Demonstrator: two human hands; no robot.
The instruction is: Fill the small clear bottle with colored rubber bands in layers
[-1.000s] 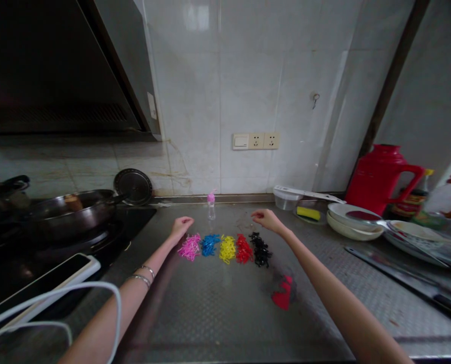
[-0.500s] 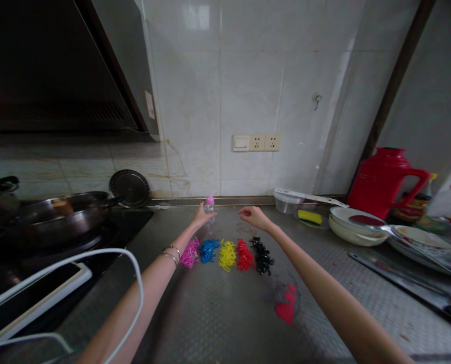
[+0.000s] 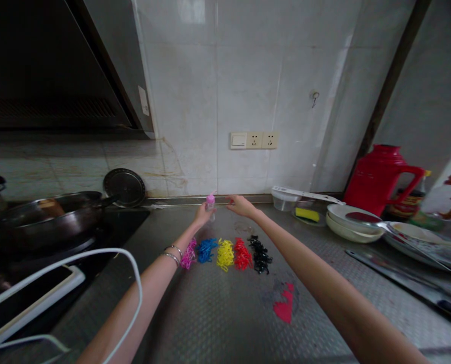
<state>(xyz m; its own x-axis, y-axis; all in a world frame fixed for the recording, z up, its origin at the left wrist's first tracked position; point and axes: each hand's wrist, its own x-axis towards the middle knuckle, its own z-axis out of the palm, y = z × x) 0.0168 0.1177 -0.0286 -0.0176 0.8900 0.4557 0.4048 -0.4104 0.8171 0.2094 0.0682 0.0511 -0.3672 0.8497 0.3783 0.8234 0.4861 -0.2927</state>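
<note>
A small clear bottle with a pink cap (image 3: 210,205) stands near the back of the steel counter (image 3: 225,313). My left hand (image 3: 202,215) is wrapped round its lower part. My right hand (image 3: 240,206) hovers just right of the bottle, fingers curled and pointing toward it, holding nothing I can make out. In front of both hands lie five small heaps of elastic bands in a row: pink (image 3: 189,254), blue (image 3: 207,249), yellow (image 3: 226,253), red (image 3: 242,254) and black (image 3: 260,254).
A red scrap (image 3: 285,307) lies on the counter nearer me. A wok (image 3: 47,217) sits on the stove at left, with a phone and white cable (image 3: 96,258) in front. Bowls (image 3: 352,225), a red jug (image 3: 380,177), a yellow sponge (image 3: 306,214) and a knife (image 3: 407,283) crowd the right.
My left hand left the pink heap, reached back and closed round the bottle. My right hand moved left from beyond the black heap to just beside the bottle's cap.
</note>
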